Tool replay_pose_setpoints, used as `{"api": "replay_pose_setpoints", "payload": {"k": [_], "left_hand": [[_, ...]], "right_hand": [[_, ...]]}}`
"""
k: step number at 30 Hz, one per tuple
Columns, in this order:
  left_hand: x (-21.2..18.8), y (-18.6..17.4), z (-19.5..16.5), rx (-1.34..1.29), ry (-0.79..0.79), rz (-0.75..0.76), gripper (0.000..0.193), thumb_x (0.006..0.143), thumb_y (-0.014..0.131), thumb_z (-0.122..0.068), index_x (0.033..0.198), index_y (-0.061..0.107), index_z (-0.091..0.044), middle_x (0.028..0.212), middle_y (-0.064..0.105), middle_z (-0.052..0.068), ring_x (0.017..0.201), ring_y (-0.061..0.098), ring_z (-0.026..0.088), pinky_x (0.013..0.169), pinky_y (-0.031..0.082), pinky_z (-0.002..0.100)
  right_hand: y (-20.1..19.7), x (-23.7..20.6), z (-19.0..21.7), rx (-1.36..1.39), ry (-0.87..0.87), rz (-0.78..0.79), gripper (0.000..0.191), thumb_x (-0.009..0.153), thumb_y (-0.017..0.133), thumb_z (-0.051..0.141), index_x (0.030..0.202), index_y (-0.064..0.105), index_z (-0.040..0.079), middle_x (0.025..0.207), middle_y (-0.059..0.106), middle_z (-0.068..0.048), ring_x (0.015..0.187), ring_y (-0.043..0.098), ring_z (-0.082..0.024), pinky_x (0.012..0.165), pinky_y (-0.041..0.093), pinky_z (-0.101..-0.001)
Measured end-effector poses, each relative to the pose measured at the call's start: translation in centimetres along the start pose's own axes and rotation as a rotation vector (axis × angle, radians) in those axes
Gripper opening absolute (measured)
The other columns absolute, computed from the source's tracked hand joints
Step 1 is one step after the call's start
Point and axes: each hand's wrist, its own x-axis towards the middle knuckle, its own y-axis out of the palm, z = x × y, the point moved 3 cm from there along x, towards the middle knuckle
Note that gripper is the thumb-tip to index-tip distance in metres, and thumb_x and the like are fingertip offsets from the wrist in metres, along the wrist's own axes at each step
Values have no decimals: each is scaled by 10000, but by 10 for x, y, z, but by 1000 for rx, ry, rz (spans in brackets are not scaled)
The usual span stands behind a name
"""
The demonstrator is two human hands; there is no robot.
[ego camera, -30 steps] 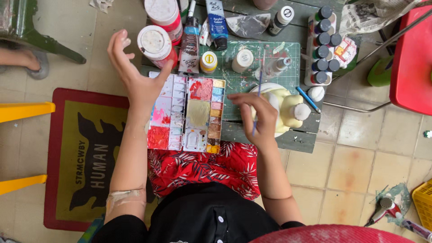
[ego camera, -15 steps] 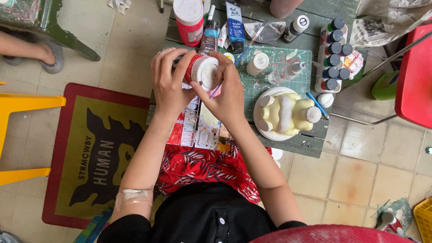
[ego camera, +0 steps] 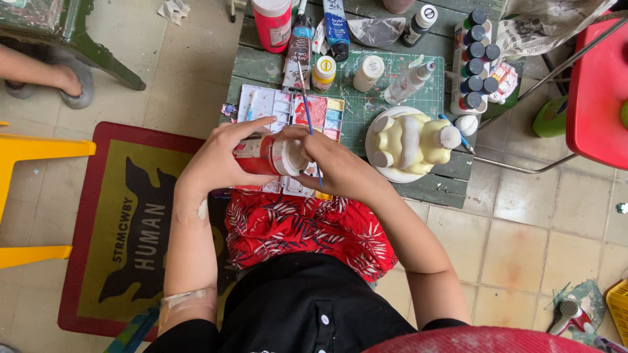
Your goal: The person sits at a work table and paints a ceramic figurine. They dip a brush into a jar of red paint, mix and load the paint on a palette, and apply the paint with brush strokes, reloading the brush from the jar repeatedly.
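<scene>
My left hand (ego camera: pixel 219 157) grips a red paint bottle (ego camera: pixel 260 155) held on its side over the paint palette (ego camera: pixel 278 108). My right hand (ego camera: pixel 327 160) is closed around the bottle's white cap (ego camera: pixel 291 157) and also holds a thin blue-handled paintbrush (ego camera: pixel 305 98) that sticks up past the fingers. A pale yellow and white figurine (ego camera: pixel 412 140) lies on a white plate (ego camera: pixel 379 171) to the right, on the green wooden table (ego camera: pixel 261 65).
Several paint bottles and tubes stand at the table's back, with a rack of small dark-capped pots (ego camera: pixel 477 59). A red chair (ego camera: pixel 598 85) is at right, a yellow chair (ego camera: pixel 33 150) at left. Another person's sandalled foot (ego camera: pixel 62 82) rests at upper left. A rug (ego camera: pixel 131 222) lies below.
Both hands brought the red bottle down from above the palette toward my lap and tipped it sideways. A second ago the left hand was reaching for it and the right was on the table.
</scene>
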Motion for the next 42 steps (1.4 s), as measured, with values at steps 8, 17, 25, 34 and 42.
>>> {"api": "replay_pose_setpoints", "payload": {"k": [8,17,25,34,42], "left_hand": [[-8,-5,48,-494,-254,353,645,761,842,-175,1342,629,4,1209,746,90,1083,667,127,977,530,334],[-8,26,61,-1361,-673,132,630,921,667,-375,1391,546,25,1236,712,131,1075,700,218,944,567,397],[-14,34,29,-1499,0,72,732,925,773,-423,1447,519,23,1216,680,178,1026,696,272,885,578,424],[-36,40,55,-514,-2,-573,851,788,896,-42,1497,426,-14,1428,590,111,1346,578,207,1177,458,376],[-51,28,32,-112,95,-626,808,699,928,-20,1374,487,-78,1431,611,145,1359,599,290,1135,497,388]], "right_hand": [[25,6,-2,-342,-199,20,418,782,741,-1,1021,397,11,1442,530,-190,1201,596,-436,1003,505,-477],[19,54,-38,-373,-127,-100,334,987,677,25,1271,506,71,1314,600,-139,1150,648,-343,986,539,-414],[-57,95,-52,-443,166,-731,747,689,984,117,1164,415,24,1188,631,-188,1132,646,-407,938,526,-427],[-73,142,-73,-583,203,-471,945,503,997,127,1226,411,-33,1151,620,-240,1104,627,-463,904,495,-490],[-79,48,-53,-127,58,-716,229,1215,415,276,1298,483,75,1534,550,-209,1248,670,-295,1074,518,-417]]}}
